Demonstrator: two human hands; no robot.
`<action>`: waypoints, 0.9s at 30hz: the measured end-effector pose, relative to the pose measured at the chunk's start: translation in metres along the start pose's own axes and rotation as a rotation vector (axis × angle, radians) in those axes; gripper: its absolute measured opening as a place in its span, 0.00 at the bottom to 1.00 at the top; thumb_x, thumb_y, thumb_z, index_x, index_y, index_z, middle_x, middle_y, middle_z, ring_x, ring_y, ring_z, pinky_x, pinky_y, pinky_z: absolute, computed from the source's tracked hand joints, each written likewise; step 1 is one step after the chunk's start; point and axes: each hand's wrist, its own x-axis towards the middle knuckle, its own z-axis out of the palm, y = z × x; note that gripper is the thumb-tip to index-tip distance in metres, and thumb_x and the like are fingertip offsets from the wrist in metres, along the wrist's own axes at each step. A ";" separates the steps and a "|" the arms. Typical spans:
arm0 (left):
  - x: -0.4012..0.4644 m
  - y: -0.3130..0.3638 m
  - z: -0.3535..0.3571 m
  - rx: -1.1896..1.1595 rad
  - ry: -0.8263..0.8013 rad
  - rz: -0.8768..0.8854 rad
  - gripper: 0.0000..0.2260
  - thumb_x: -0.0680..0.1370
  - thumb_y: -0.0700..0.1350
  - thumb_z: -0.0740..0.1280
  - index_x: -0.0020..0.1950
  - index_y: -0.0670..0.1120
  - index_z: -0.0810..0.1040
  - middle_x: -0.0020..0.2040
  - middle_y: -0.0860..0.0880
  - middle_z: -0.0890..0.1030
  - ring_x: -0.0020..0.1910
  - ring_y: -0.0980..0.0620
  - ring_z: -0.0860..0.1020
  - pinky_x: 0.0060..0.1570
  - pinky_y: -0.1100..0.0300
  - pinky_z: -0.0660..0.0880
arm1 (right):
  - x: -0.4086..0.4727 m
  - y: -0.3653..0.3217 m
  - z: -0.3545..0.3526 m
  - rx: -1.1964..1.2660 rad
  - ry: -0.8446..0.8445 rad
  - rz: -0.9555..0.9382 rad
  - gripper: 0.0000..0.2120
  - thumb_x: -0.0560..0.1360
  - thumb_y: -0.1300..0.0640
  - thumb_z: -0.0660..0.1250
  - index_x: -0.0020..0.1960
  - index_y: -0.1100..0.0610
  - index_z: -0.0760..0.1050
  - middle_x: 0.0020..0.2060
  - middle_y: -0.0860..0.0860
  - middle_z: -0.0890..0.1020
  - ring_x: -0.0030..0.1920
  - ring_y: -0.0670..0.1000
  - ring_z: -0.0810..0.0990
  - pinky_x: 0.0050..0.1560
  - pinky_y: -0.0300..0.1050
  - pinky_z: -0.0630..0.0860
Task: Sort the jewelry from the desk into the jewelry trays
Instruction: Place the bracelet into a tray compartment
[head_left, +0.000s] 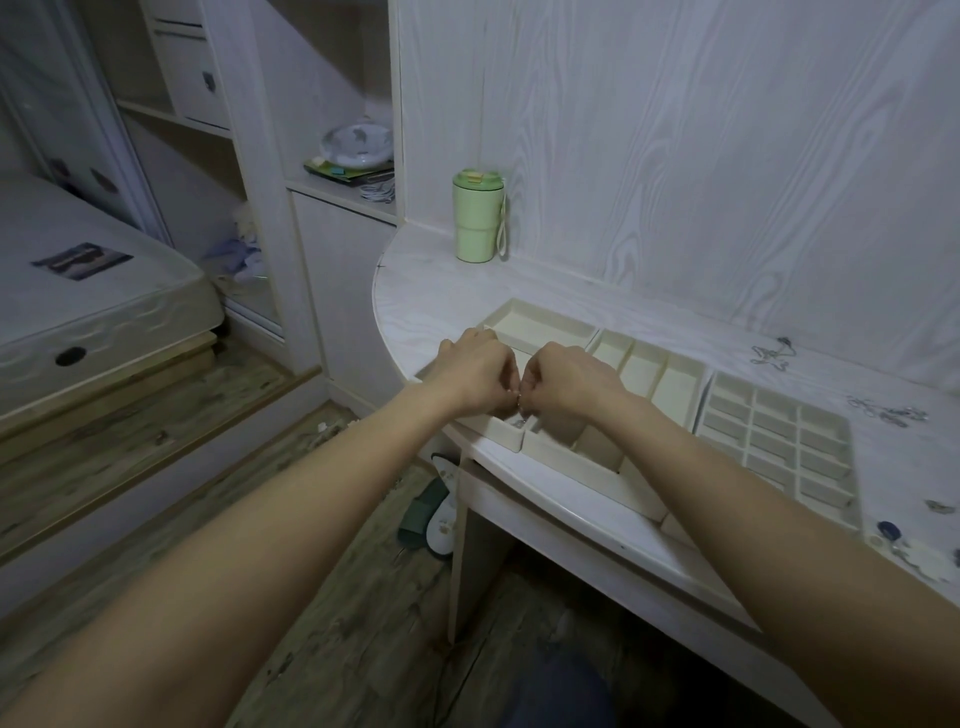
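So both arms reached out over the front edge of the desk (524, 467), and the left hand (475, 374) and right hand (566, 382) met knuckle to knuckle right above the nearest cream tray (550, 452). Fingers on both were curled in, pinching a tiny bit of silvery jewelry (521, 405) between them, too small to say what kind it was. It hung just over the tray's front compartments. Next to that, further right, sat the grid tray (779, 441) with lots of little square slots, and behind the hands a tray with long slots (644, 364) plus a wide shallow tray (540, 322). More loose chains (774, 356) and clasps (888, 413) were scattered on the desk on the right side, well apart from the hands. Way back by the wall stood a green cup (478, 215) with a lid.
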 end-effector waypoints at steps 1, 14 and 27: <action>0.000 -0.001 -0.001 -0.009 -0.018 0.000 0.03 0.70 0.48 0.71 0.42 0.53 0.78 0.49 0.52 0.69 0.58 0.49 0.67 0.50 0.55 0.62 | 0.000 0.000 0.001 -0.014 0.001 -0.005 0.08 0.73 0.54 0.66 0.48 0.55 0.80 0.46 0.52 0.83 0.50 0.55 0.80 0.45 0.46 0.74; -0.024 -0.017 -0.021 0.238 -0.084 0.179 0.12 0.79 0.52 0.60 0.60 0.60 0.78 0.59 0.52 0.71 0.61 0.51 0.64 0.52 0.58 0.58 | 0.008 0.006 0.000 0.004 0.041 -0.045 0.09 0.73 0.59 0.64 0.46 0.50 0.83 0.44 0.50 0.84 0.48 0.53 0.80 0.41 0.44 0.74; -0.029 -0.017 -0.025 0.285 -0.077 0.185 0.14 0.79 0.48 0.60 0.61 0.59 0.77 0.60 0.52 0.71 0.60 0.52 0.65 0.50 0.58 0.58 | 0.004 0.004 -0.002 -0.135 0.003 -0.158 0.14 0.76 0.60 0.61 0.56 0.47 0.81 0.53 0.48 0.81 0.55 0.53 0.78 0.44 0.43 0.71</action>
